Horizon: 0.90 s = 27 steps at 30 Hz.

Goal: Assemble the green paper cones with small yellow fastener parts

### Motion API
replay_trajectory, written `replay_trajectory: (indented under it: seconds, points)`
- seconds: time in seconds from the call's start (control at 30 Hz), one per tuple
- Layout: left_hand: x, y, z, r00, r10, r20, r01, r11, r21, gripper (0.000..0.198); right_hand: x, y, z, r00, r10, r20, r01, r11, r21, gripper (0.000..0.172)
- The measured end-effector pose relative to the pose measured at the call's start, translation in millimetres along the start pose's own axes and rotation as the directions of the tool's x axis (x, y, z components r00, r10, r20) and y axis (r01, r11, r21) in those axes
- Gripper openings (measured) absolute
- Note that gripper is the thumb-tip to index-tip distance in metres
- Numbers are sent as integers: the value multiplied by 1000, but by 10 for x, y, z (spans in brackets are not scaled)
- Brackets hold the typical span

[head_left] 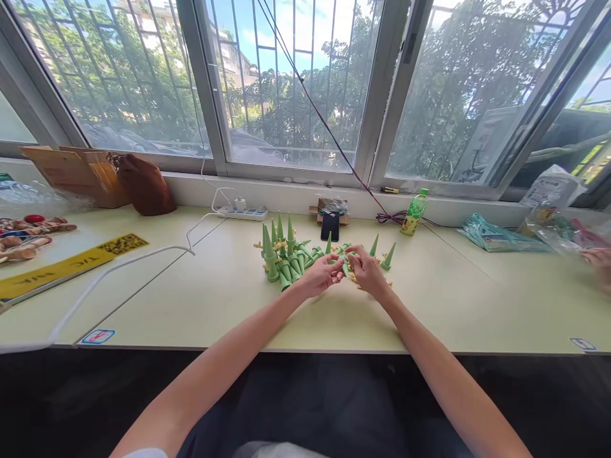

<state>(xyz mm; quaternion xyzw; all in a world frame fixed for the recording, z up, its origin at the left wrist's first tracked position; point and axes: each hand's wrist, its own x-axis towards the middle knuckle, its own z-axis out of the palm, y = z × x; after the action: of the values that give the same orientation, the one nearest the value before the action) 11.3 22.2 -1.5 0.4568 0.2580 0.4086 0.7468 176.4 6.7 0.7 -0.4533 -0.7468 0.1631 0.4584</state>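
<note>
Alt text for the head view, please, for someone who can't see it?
A person's left hand holds a small green piece, the right hand close against it, over a pale table. Green cones cluster mostly left; a phone and bottle sit behind, near windows.

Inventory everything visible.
Cones: many, green, centre
Small pieces: several, yellow, centre
Smartphone: one, black, rear
Bottle: one, green, right
Power strip: one, white, rear
Drawstring pouch: one, brown, left
Boxes: several, brown, left, rear
QR sign: one, yellow, left
Wooden pieces: several, tan, left
Packaging: several, teal or clear, right
Cables: several, white or dark, scattered
Tool: one, yellow, sill
Tabletop: one, cream, centre
Windows: several, grey, behind
Co-worker's hand: one, right
Left hand: one, centre
Right hand: one, centre
</note>
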Motion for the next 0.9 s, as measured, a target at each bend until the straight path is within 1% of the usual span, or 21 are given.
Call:
replay_trajectory:
  seconds: [0.13,0.27,0.37,0.5,0.57,0.67,0.77,0.83,0.9]
  points:
    - [-34,-15,46,992,120,36,-124,979,161,48,3,13,2,999,37,5,-37,999,38,29]
    - [-25,-43,95,968,245,56,-251,920,301,54,7,21,2,998,59,-16,-58,996,71,29]
    - [-2,-75,107,945,318,82,-324,864,386,50,15,53,15,996,89,-18,-86,988,129,28]
    - [-21,-101,103,911,400,105,-394,761,516,36,31,105,39,990,141,19,-140,953,269,29]
    - [-48,-98,94,887,442,130,-421,663,619,28,38,109,43,985,160,61,-172,918,356,29]
    - [-81,-68,68,842,483,241,-474,447,758,21,40,83,37,975,186,119,-220,860,461,27]
    - [-93,-20,41,783,501,369,-535,239,810,13,36,45,19,964,204,168,-264,795,547,27]
    - [-96,8,30,738,514,436,-567,123,814,13,33,27,5,956,214,200,-292,757,584,27]
    - [-98,24,25,698,523,489,-588,30,808,15,32,17,-6,949,222,222,-313,736,601,26]
